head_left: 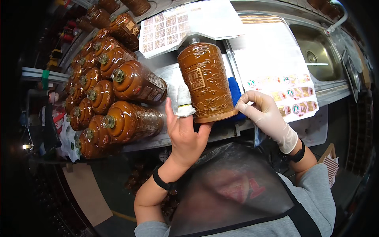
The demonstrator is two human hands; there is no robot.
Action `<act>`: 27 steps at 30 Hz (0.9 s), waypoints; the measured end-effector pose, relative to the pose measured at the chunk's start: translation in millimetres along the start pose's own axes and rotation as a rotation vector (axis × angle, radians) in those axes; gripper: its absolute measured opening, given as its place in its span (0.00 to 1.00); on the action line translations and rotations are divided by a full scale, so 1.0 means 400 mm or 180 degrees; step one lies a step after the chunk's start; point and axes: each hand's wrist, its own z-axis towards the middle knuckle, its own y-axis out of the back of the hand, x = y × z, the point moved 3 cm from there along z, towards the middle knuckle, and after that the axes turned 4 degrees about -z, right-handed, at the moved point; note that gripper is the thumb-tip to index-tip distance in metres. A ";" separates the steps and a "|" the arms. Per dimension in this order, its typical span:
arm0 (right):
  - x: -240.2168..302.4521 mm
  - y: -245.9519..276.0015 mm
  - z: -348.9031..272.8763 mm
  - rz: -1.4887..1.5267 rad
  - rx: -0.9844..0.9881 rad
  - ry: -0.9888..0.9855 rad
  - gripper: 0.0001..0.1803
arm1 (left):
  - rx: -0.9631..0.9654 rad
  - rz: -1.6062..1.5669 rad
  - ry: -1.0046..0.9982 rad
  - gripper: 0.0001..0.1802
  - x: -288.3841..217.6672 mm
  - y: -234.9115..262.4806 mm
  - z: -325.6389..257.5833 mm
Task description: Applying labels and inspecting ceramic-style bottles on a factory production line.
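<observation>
A large brown glazed bottle [205, 85] with a raised scale pattern and a framed panel lies in front of me, its neck pointing away, on a metal holder [231, 59]. My left hand [185, 138] grips its near left corner. The thumb rests at the base, and a finger wrapped in a white cover [184, 100] lies along the side. My right hand [268, 116], in a pale thin glove, pinches thumb and forefinger together beside the base's right edge. Whatever is between those fingertips is too small to make out. A blue cloth [234, 93] shows behind the bottle's right side.
Many similar brown bottles [132, 122] crowd the bench's left side, open necks toward the left. A sheet of brown labels [167, 29] lies beyond the bottle. Sheets with colourful labels [294, 94] cover the right side, beside a steel sink [316, 55] with a tap [337, 19].
</observation>
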 end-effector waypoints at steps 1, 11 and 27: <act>0.003 -0.003 -0.001 0.0031 -0.0011 0.0071 0.07 | 0.0072 -0.0143 0.0072 0.41 0.010 -0.003 -0.003; 0.088 -0.016 -0.017 -0.0474 0.0093 -0.0004 0.17 | 0.0230 -0.0426 0.0247 0.35 0.012 0.055 -0.092; 0.092 -0.049 0.001 -0.0778 -0.0280 0.0590 0.21 | 0.0413 -0.0109 -0.0271 0.34 -0.031 0.044 -0.070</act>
